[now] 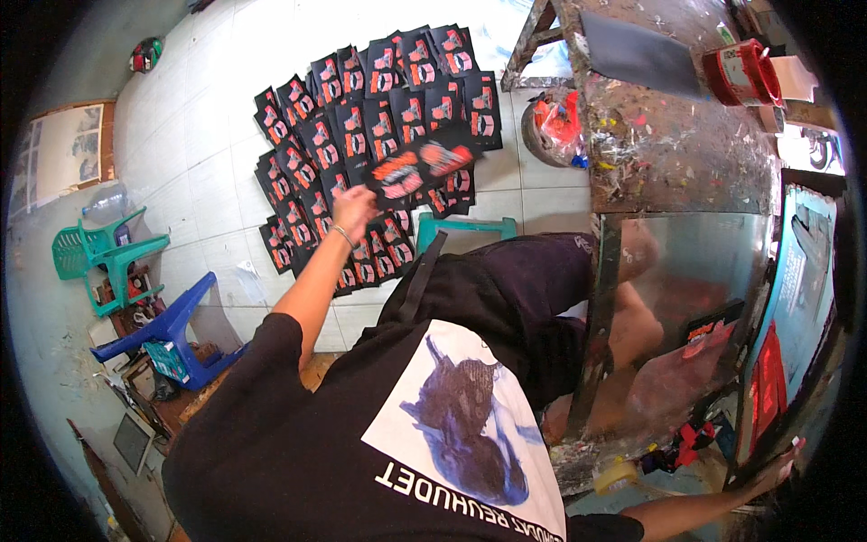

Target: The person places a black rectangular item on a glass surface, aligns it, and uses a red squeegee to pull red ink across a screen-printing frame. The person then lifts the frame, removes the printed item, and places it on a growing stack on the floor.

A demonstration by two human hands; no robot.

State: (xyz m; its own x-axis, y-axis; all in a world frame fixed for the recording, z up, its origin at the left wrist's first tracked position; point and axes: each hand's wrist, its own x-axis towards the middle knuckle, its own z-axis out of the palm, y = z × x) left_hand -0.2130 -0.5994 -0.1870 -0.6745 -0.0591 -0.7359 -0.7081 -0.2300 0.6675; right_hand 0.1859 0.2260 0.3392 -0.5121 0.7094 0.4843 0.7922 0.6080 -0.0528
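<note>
My left hand [355, 213], arm stretched forward, grips a corner of a black printed sheet [397, 176] with orange-red and white motifs. The sheet is slightly blurred and hangs over many similar black printed pieces [321, 144], laid overlapping in rows on the floor. Far off to the lower right, my right hand [778, 471] reaches near the bottom of a wood-framed printing screen [799, 262]. Its fingers are dim and partly lost against the dark background. A similar black printed piece [709, 327] lies by the glass pane [673, 271] in the worktable.
The paint-stained worktable [655, 149] carries a dark flat sheet [639, 56] and a red tub [742, 72]. A green stool [465, 231] stands before my legs. To the left are a tipped blue stool [176, 339], green plastic stools [113, 257] and a helmet [146, 56].
</note>
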